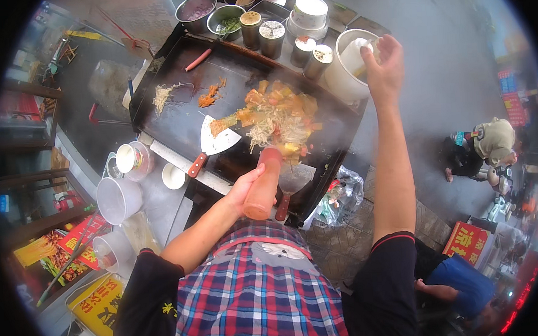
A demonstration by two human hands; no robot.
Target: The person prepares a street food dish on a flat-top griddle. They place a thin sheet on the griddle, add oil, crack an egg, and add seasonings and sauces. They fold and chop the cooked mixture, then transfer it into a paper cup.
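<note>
My left hand [247, 185] is closed around a squeeze bottle [265, 182] of reddish sauce, tilted over the near edge of the griddle [176, 141]. My right hand [385, 61] is at a white bucket [355, 83], beside the white top of a bottle [356, 54] standing in it; whether the fingers grip the bottle is unclear. Mixed food with noodles [280, 117] lies on the griddle. A scraper with a wooden handle [219, 136] rests under part of it, and a second scraper [297, 179] lies at the near edge. A sausage [198, 60] lies at the back.
Shaker tins [271, 40] and metal bowls [228, 23] line the griddle's far side. Shredded food [162, 99] sits on its left. Plastic tubs [120, 201] and a paper bowl [174, 176] stand at left. A plastic bag [343, 196] hangs at right. People [491, 142] are farther off.
</note>
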